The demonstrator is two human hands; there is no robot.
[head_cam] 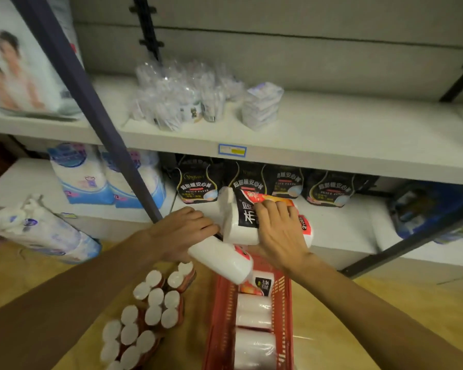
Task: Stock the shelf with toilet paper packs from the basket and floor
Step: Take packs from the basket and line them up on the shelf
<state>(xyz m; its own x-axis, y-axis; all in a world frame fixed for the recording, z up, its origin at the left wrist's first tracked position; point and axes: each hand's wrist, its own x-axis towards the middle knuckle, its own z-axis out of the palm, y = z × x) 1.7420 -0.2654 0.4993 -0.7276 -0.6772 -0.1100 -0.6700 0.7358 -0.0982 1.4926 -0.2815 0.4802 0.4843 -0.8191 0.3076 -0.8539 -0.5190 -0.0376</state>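
A 2-roll pack [245,222] was held at the front edge of the lower shelf [340,228], apparently so that it could be slid in before the black packets [329,188]. It was gripped from above by the right hand [278,231], fingers spread over its wrapper. A 2nd pack [222,259] was clasped in the left hand [182,231] just below, over the red basket [219,316], seemingly kept ready. More packs [147,313] lay on the floor [64,289] beside it.
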